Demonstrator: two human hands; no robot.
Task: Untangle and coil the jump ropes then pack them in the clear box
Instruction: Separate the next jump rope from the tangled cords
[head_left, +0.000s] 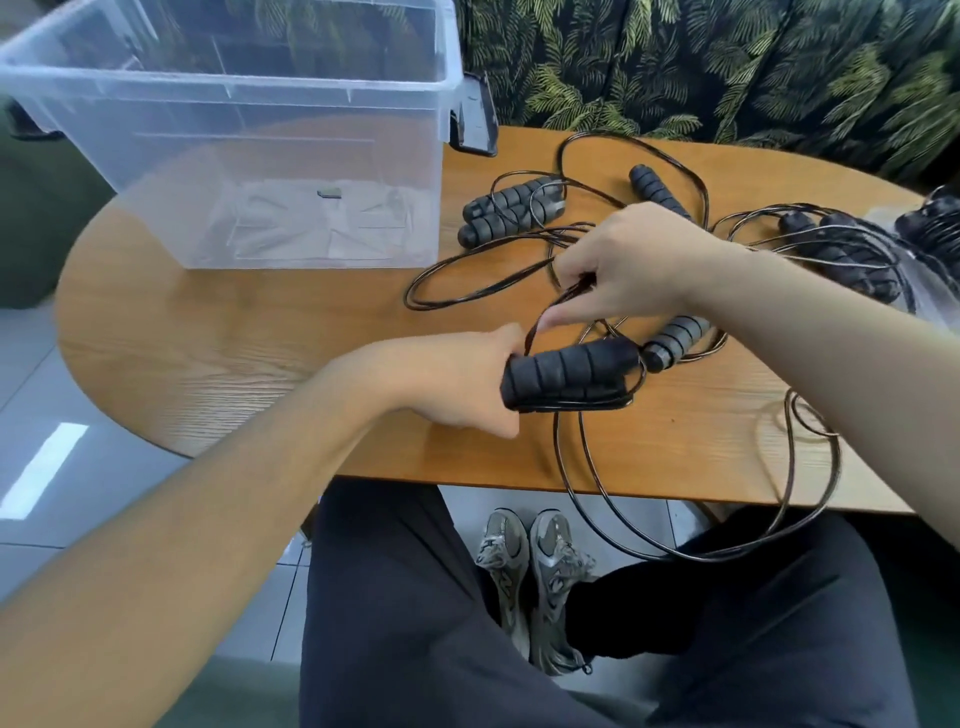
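Observation:
My left hand (462, 379) grips a black foam jump rope handle (571, 371) together with strands of its thin black cord, just above the table's near edge. My right hand (634, 265) pinches a loop of that cord (550, 312) above the handle. A second grey-black handle (675, 340) lies just right of it. Long cord loops (727, 545) hang off the table over my lap. A coiled rope with paired handles (511, 208) lies near the clear box (234, 93) at the back left, which holds no rope.
A lone handle (657, 192) and another bundled rope (841, 254) lie at the right on the oval wooden table (234, 338). A plastic bag with more rope (930, 228) sits at the far right edge. A leaf-patterned sofa (727, 67) stands behind.

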